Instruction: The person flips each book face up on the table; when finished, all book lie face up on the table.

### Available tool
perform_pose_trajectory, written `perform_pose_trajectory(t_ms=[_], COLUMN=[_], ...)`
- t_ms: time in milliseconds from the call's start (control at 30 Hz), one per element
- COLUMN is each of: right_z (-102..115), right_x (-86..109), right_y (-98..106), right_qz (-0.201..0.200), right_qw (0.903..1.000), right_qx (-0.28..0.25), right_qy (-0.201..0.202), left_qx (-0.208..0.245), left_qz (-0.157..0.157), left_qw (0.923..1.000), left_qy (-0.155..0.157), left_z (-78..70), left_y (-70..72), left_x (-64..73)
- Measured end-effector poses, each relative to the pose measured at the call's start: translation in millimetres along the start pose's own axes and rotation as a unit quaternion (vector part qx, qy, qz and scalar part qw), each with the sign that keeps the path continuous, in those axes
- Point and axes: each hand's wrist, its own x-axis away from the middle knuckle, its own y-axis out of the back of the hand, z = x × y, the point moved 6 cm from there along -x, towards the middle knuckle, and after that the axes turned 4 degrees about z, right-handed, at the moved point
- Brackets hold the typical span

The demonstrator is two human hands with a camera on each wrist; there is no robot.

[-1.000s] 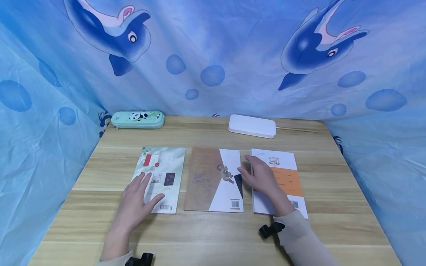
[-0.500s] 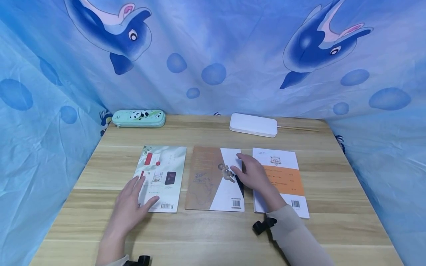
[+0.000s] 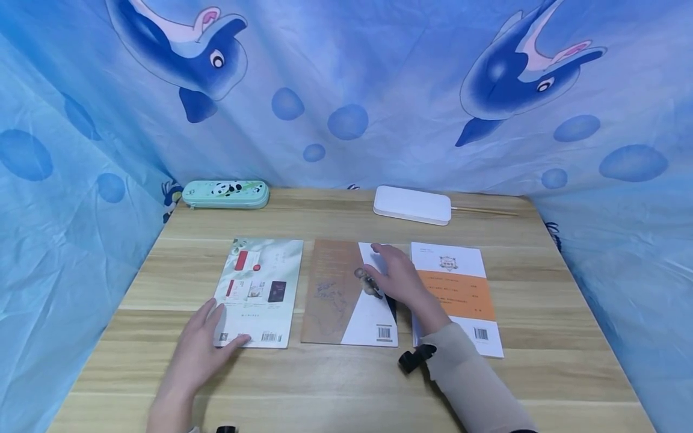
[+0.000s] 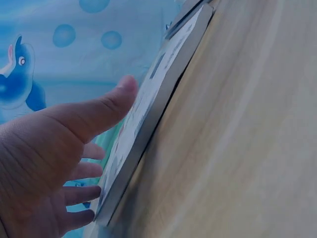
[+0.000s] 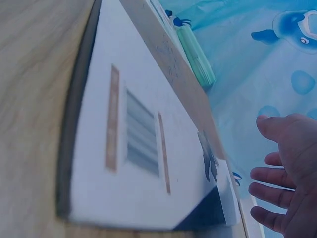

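Observation:
Three books lie in a row on the wooden table. My left hand is at the lower left corner of the pale green book, thumb stretched out over its near edge. The left wrist view shows spread, fairly straight fingers beside the book's edge, holding nothing. Over the right part of the brown and white middle book hovers my right hand, palm empty, fingers loosely extended. The forearm crosses the left edge of the white and orange book. In the right wrist view the middle book's barcode faces up.
A mint panda pencil case stands at the back left of the table. Toward the back right lie a white flat case and a thin wooden stick. A blue dolphin curtain encloses the back and sides.
My left hand has drawn back toward the near left, off most of the green book. My right hand has moved left, from the white and orange book to over the middle book.

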Motion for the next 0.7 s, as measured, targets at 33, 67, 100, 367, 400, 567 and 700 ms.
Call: perform_pose_trajectory(t_ms=[33,67,100,367,400,567,700], right_z=[1,3,4,21,23,32,36], right_x=[-2.1,-4.1,-6.3,-20.5,-22.2,-32.4,-40.5], right_y=[-1,-3,-4,-14,-15,-26,-35], right_qz=[0.002,0.003,0.004,0.012,0.015,0.028,0.033], right_qw=[1.0,1.0,1.0,0.9993,0.9991,0.9981,0.997], right_qx=[-0.002,-0.004,-0.006,-0.01,-0.008,0.005,0.017], right_qy=[0.002,0.004,0.006,0.035,0.038,0.054,0.068], left_qx=[0.002,0.006,0.011,0.046,0.048,0.05,0.043], left_qz=[0.008,0.016,0.023,0.023,0.021,0.017,0.023], left_qw=[1.0,0.9998,0.9996,0.9986,0.9986,0.9986,0.9986], left_qy=[0.005,0.009,0.012,0.009,0.009,0.01,0.021], left_z=[1.4,2.8,4.3,9.9,10.4,12.2,13.3], left_y=[-0.8,-1.7,-2.6,-4.5,-4.6,-4.7,-3.8], left_x=[0.9,1.8,2.6,5.0,5.1,4.1,3.7])
